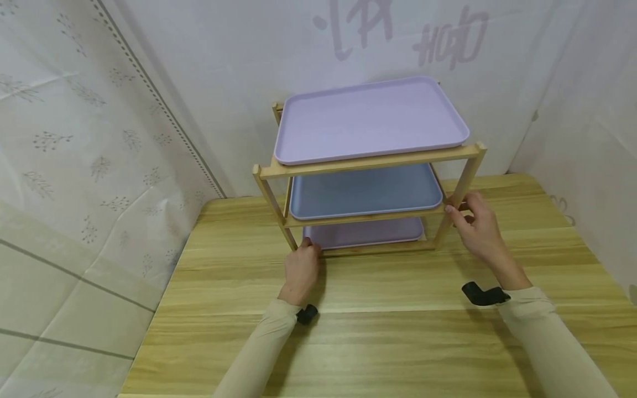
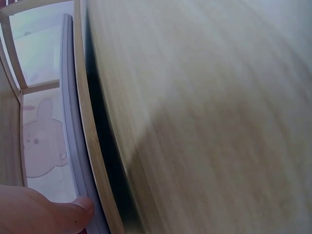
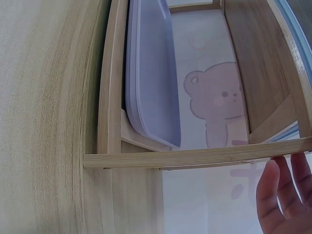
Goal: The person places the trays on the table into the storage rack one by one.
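Note:
A three-tier wooden rack (image 1: 368,161) stands on the table, with a lilac tray (image 1: 370,121) on top, a blue-grey tray (image 1: 365,193) on the middle tier and another lilac tray (image 1: 365,232) at the bottom. At the lower left front corner, my left hand (image 1: 302,271) grips the bottom lilac tray; in the left wrist view a digit lies on that tray's rim (image 2: 80,146), the rest of the grip hidden. My right hand (image 1: 478,226) holds the rack's right front post near the middle tier, its fingers (image 3: 287,190) against the post in the right wrist view.
The wood-grain table (image 1: 398,326) extends in front of the rack and to both sides. Close behind the rack hangs a pale printed curtain (image 1: 224,83), and another patterned curtain (image 1: 99,166) hangs at the left. Black wrist mounts (image 1: 483,294) sit at both cuffs.

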Action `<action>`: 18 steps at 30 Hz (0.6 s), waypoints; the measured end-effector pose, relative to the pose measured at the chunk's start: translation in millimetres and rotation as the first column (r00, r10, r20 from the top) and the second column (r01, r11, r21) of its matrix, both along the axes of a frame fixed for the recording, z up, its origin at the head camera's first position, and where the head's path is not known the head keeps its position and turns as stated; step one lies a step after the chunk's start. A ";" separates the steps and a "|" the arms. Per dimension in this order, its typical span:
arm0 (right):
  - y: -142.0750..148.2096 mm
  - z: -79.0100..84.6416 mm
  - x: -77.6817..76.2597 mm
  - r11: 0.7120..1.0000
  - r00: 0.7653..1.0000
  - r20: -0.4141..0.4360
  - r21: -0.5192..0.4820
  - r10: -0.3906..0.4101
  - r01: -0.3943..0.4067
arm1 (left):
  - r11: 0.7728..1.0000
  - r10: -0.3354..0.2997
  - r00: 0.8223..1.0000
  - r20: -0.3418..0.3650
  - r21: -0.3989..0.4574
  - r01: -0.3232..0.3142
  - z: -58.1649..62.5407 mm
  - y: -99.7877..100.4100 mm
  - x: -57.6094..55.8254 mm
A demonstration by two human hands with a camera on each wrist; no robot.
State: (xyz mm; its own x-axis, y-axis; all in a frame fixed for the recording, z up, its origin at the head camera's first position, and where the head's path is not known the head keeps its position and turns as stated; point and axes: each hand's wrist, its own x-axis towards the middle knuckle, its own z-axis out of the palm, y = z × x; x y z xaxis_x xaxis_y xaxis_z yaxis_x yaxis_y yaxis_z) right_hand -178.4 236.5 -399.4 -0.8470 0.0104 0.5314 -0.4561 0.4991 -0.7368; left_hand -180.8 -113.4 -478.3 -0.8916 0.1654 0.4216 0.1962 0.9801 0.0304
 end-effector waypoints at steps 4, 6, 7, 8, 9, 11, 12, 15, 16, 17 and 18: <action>0.4 0.2 1.2 1.000 1.000 0.004 0.005 -0.011 0.011 | 1.000 -0.013 1.000 -0.002 0.000 0.013 -1.2 0.0 -0.7; 1.0 -0.7 0.8 1.000 1.000 0.005 0.008 -0.016 0.016 | 1.000 -0.018 1.000 -0.011 0.003 0.018 -2.1 -0.1 -1.5; 1.5 -1.8 0.1 1.000 1.000 0.007 0.007 -0.019 0.019 | 1.000 -0.022 1.000 -0.017 0.007 0.022 -2.5 -0.3 -1.9; 1.8 -2.6 -0.5 1.000 1.000 0.004 0.003 -0.015 0.015 | 1.000 -0.026 0.999 -0.023 0.010 0.026 -2.9 -0.6 -2.5; 3.1 -5.1 -2.3 1.000 1.000 0.003 0.004 -0.016 0.016 | 0.999 -0.031 0.999 -0.027 0.015 0.031 -3.2 -0.7 -3.1; 6.0 -12.3 -7.1 1.000 1.000 0.004 0.007 -0.020 0.020 | 0.999 -0.039 0.999 -0.027 0.025 0.040 -3.8 -2.2 -3.1; 7.9 -16.6 -9.6 1.000 1.000 0.004 0.009 -0.023 0.023 | 0.998 -0.047 0.999 -0.022 0.032 0.048 -4.3 -3.2 -3.2; 14.3 -29.5 -17.0 0.999 1.000 0.012 0.028 -0.028 0.027 | 0.993 -0.084 0.995 0.044 0.083 0.081 -2.3 -7.6 -1.4; 16.1 -32.2 -18.3 0.999 0.999 0.013 0.035 -0.029 0.029 | 0.989 -0.108 0.991 0.076 0.108 0.099 -0.4 -9.8 0.1; 17.8 -33.7 -18.6 0.999 0.999 0.016 0.044 -0.029 0.028 | 0.983 -0.139 0.984 0.109 0.132 0.124 1.8 -12.4 2.0; 19.5 -34.5 -18.3 0.998 0.999 0.020 0.058 -0.029 0.028 | 0.976 -0.177 0.974 0.139 0.155 0.155 4.9 -15.8 4.9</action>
State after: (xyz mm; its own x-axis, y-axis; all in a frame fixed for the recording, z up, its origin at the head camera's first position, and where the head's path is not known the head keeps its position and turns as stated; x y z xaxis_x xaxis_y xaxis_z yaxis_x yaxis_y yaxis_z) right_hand -196.7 256.0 -433.9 -0.8578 0.0046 0.5139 -0.4259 0.5534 -0.7158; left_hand -175.9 -129.2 -473.4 -0.9118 0.2644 0.3141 0.3381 0.9176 0.2092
